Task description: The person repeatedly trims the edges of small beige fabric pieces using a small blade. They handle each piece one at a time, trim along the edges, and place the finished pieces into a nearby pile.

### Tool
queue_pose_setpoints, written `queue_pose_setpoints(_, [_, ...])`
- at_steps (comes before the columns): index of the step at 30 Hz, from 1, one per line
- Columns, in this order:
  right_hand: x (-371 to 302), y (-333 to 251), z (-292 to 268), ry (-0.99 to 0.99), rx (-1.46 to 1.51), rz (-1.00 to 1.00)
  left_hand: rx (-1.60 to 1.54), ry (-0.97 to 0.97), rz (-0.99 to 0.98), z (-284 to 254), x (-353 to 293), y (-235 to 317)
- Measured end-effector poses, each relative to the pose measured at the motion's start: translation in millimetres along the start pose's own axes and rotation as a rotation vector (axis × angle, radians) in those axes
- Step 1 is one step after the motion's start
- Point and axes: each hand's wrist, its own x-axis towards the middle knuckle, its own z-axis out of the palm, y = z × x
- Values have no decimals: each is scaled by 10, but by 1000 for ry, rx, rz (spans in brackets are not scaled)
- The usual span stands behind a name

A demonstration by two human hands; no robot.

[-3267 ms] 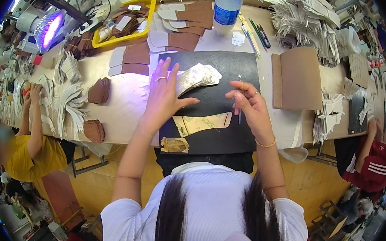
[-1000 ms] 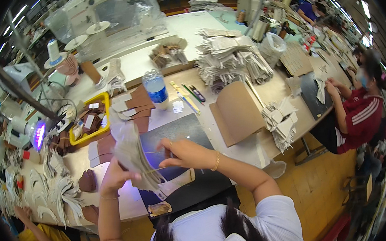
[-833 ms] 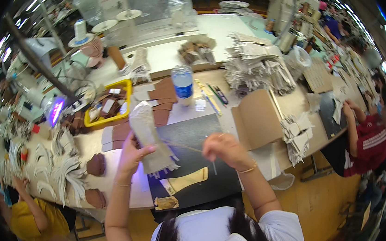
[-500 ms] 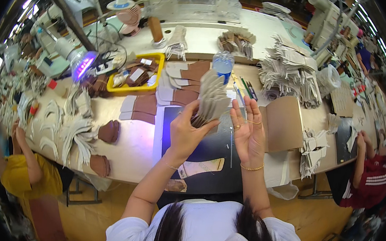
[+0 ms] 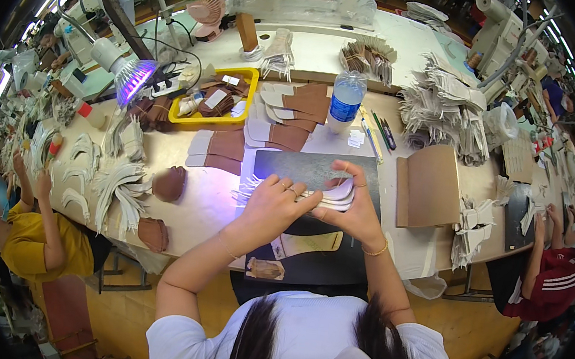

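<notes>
Both my hands hold a bundle of pale cut pieces (image 5: 338,197) low above a black board (image 5: 327,268). My left hand (image 5: 274,207) is closed over the bundle's left part, with its fingers across the top. Around the right end curve the thumb and fingers of my right hand (image 5: 359,211). White edges fan out past my left hand; my fingers hide the bundle's middle. On the board, nearer to me, lie a pale curved template (image 5: 309,243) and a small brown scrap (image 5: 266,269).
Brown-and-white pieces (image 5: 285,136) lie beyond the board, beside a yellow tray (image 5: 251,96). A water bottle (image 5: 345,102), pens (image 5: 383,130) and a brown folder (image 5: 432,190) stand or lie to the right. A lit lamp (image 5: 131,80) hangs left. Co-workers sit at both sides.
The bundle has come down from upright to lying nearly flat above the board. My right hand, earlier raised apart with a thin band over its fingers, now grips the bundle's right end.
</notes>
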Motion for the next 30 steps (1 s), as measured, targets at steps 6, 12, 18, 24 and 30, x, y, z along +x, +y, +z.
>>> queue_pose_setpoints(6, [39, -165, -86, -101, -330, -216, -357, -156, -178, -99, -108, -25])
queue_pose_setpoints(12, [95, -502, -71, -293, -463, -75, -576, -265, -286, -103, -119, -313])
queue_pose_setpoints(18, [179, -376, -33, -301, -553, -88, -572, -411, -331, -324, 2, -368])
queue_pose_setpoints(24, [463, -106, 35, 9, -140, 76, -229, 380, -225, -470, -34, -471])
queue_pose_setpoints(30, [1808, 386, 446, 304, 776, -77, -612, 455, -712, 676, -292, -361])
